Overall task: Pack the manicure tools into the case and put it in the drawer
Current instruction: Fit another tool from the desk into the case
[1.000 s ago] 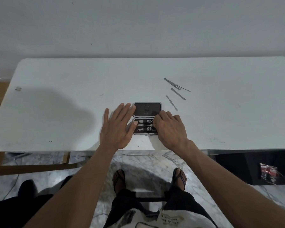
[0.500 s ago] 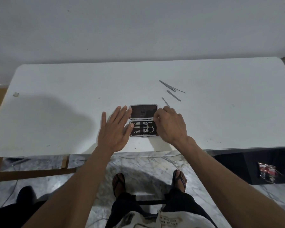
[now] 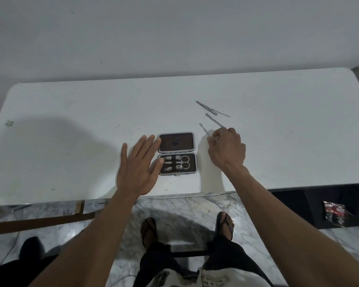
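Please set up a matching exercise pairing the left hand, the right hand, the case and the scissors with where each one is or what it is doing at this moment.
Things:
1. left hand
2. right hand
3. case
4. scissors

States:
A. lies open on the white table
B. sits strapped in the near half of the case
C. flat, fingers straight, at the left edge of the case
D. fingers curled at a thin metal tool to the right of the case

Pairs: 1-C, 2-D, 3-A, 4-B
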